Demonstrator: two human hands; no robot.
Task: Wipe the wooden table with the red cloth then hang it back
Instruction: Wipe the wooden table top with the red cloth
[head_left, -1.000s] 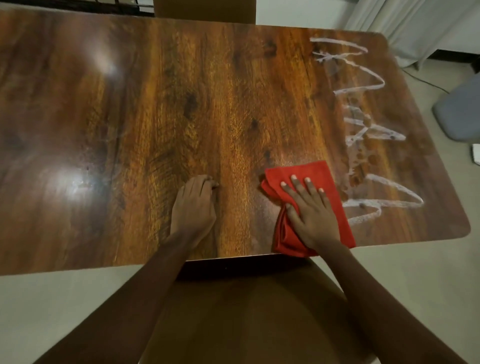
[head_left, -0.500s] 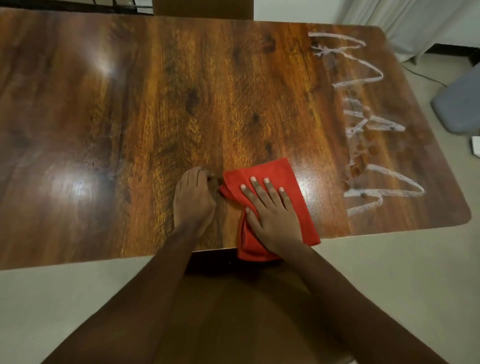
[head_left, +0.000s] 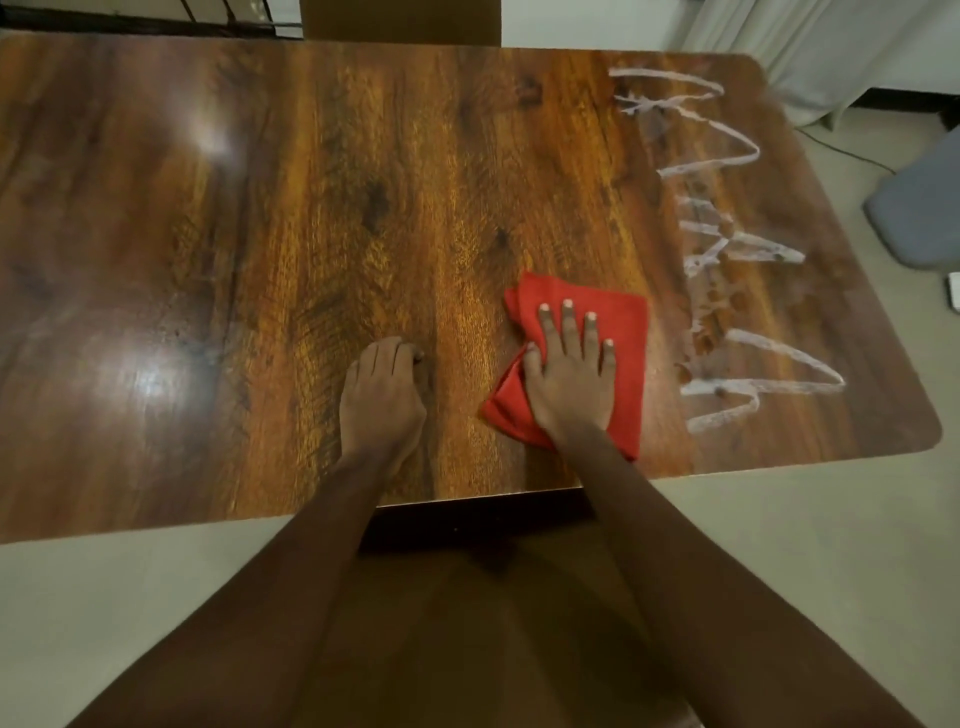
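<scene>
**Wipe in progress: streaks at the right end not yet reached**

Desk (head_left: 260, 234): a broad, glossy wood-grain top that fills most of our view. The left and middle show only glare patches.

White streaks (head_left: 779, 362): a zigzag band of smeared residue runs down the right end, from the far edge almost to the near one. It is unwiped, so we judge the wipe part done and the hanging step not yet due.

Red cloth (head_left: 626, 332): folded and lying flat on the desk towards the near edge. It sits just left of the streaks and apart from them.

Right hand (head_left: 569, 384): palm down on the cloth with fingers straight and spread, pressing rather than gripping.

Left hand (head_left: 382, 405): rests on the bare desk left of the cloth and apart from it. Its fingers are curled under and it holds nothing.

Notes for doing this step well:
- We would keep the palm flat and the pressure even, so the fold does not bunch or slip out from under the fingers.
- Sweep right across the band in overlapping passes, working from the near edge to the far one.
- The residue looks likely to smear, so turn to a fresh face of the cloth once one side loads up.
- Use the left hand as a brace for the long reach to the far corner.
</scene>
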